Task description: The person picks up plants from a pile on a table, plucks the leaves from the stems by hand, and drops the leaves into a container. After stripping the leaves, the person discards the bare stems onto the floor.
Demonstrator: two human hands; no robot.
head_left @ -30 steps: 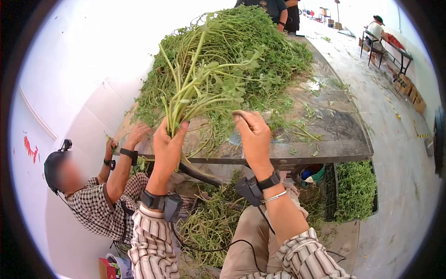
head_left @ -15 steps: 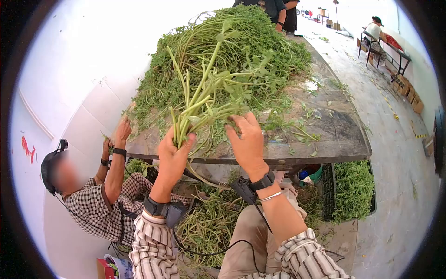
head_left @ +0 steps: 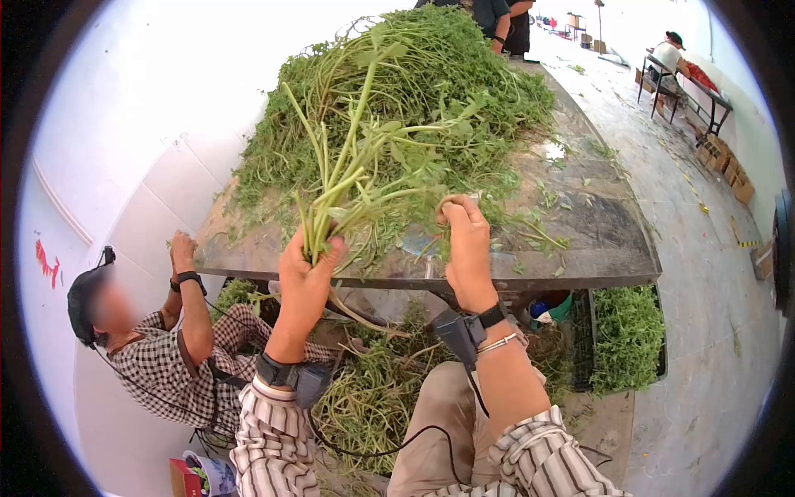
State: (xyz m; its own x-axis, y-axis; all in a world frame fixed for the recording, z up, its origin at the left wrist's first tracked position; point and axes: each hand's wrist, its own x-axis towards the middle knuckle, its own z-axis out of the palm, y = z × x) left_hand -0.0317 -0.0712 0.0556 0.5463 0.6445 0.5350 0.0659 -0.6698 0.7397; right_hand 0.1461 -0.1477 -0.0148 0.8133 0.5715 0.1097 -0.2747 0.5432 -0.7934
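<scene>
The pale-floored room (head_left: pixel 700 348) holds a table (head_left: pixel 609 236), with a green heap (head_left: pixel 497 83) set back from its near edge. Over that edge a stem bunch (head_left: pixel 333 192) slants lengthwise toward the heap, lower end gripped in the nearer left hand (head_left: pixel 305 277); the right hand (head_left: pixel 469 253) curls by the leafy right side, grip impossible to tell.

- Over the table (head_left: pixel 609 248), the stems (head_left: pixel 341 187) I hold look smooth, faintly glossy.
- The table's own top looks like worn wood, scuffed, with one shiny patch.
- This side of the table, my sleeves (head_left: pixel 273 439) are creased matt cloth, my bracelet (head_left: pixel 497 344) shiny metal.
- Below the table's right corner, the crate (head_left: pixel 583 335) looks like matt plastic.
</scene>
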